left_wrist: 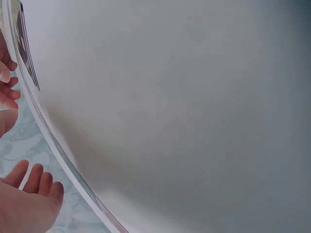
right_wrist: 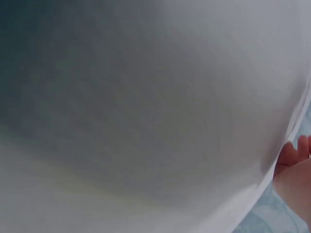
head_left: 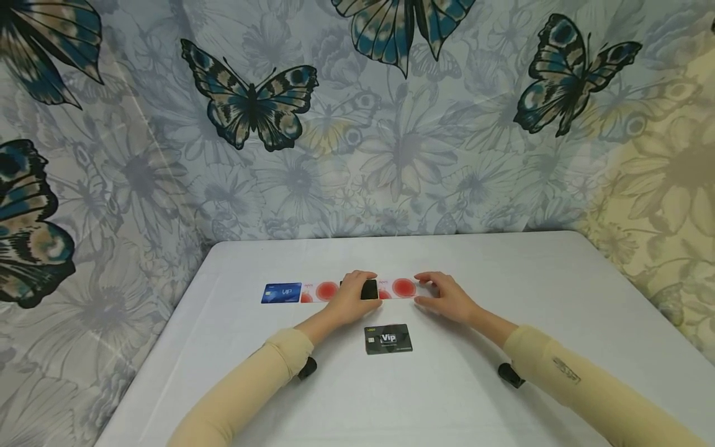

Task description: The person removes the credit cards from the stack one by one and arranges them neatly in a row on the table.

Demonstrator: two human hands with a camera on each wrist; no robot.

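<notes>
A row of cards lies across the white table in the head view. At its left end is a blue VIP card (head_left: 282, 293), then a white card with a red circle (head_left: 326, 291). My left hand (head_left: 353, 297) holds a black card (head_left: 370, 289) beside it, fingers along the far edge and thumb along the near edge. Right of that comes another white card with a red circle (head_left: 403, 288). At its right end my right hand (head_left: 449, 299) rests with thumb and fingers spread apart. Nearer lies a black Vip card (head_left: 388, 339). Both wrist views show only parts of hands.
The white table (head_left: 447, 397) ends against a butterfly-patterned cloth (head_left: 402, 205) at the back and sides. A black wrist device (head_left: 307, 368) sits under the left forearm, another black device (head_left: 511, 375) under the right.
</notes>
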